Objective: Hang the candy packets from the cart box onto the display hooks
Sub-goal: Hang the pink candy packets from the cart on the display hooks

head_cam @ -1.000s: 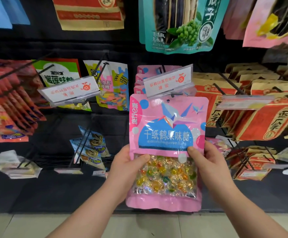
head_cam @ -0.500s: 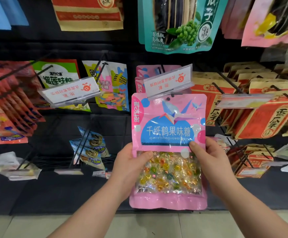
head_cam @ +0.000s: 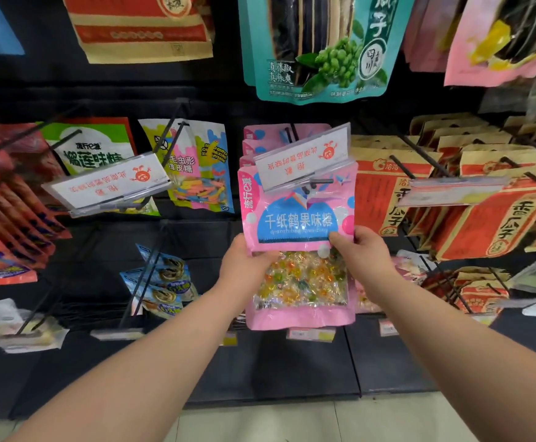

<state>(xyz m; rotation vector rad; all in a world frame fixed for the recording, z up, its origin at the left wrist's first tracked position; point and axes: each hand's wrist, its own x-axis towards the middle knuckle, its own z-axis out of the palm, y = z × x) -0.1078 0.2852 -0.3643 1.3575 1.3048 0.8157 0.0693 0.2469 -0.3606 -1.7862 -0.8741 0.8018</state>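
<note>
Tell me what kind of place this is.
Probably a shop's snack aisle: red seed bags hang in rows on black display hooks, clear tag holders cap the hook ends, and the left hand and right hand hold a pink candy packet.

Shop snack aisle, packets [head_cam: 311, 49] hung on display hooks [head_cam: 419, 154], price tags [head_cam: 110, 183]

In the centre of the frame, the left hand [head_cam: 244, 266] and right hand [head_cam: 365, 260] are gripping a pink candy packet [head_cam: 295, 218] by its side edges, thumbs lying on its front. Its top is sitting behind a clear price tag [head_cam: 305, 154] at a black hook's [head_cam: 319, 181] tip. Matching pink packets [head_cam: 260, 135] are hanging behind, and red paper bags [head_cam: 483, 218] are hanging at the right.
</note>
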